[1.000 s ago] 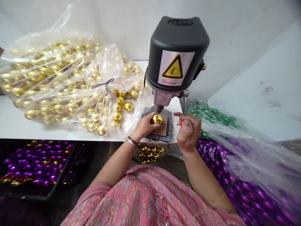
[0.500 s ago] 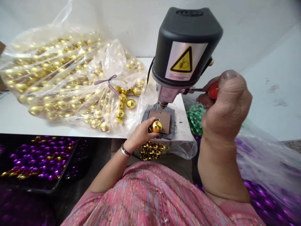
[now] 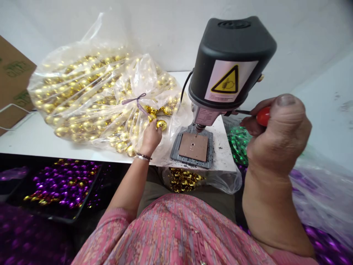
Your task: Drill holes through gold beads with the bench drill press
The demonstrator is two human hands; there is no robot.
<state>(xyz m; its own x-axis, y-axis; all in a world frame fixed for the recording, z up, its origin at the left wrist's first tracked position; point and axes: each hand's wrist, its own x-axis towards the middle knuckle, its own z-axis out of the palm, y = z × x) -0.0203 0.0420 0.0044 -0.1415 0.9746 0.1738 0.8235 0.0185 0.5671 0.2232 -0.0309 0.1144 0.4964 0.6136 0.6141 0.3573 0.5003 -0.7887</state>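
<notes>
White wall (image 3: 160,29) and white counter (image 3: 16,144) frame what we see from the head camera. Our left hand (image 3: 152,137) reaches over the counter with bent fingers to a loose gold ball (image 3: 162,125), just beside the big bag; we cannot tell whether they grip it. Our right hand (image 3: 278,132) is wrapped around the red knob (image 3: 263,116) of the drill press (image 3: 237,48). As we judge it, much is left: gold balls crowd the clear bag (image 3: 139,75), and no ball sits under the drill. More gold balls (image 3: 182,180) lie below the counter's front edge; whether those are finished, we cannot tell. Our balls are round and mirror-glossy, the bag thin, crinkled plastic tied with purple ribbon (image 3: 138,98). Under the drill, a flat brown plate (image 3: 188,151) shows one dark hole, with dark crumbs scattered around the grey base (image 3: 175,152).
</notes>
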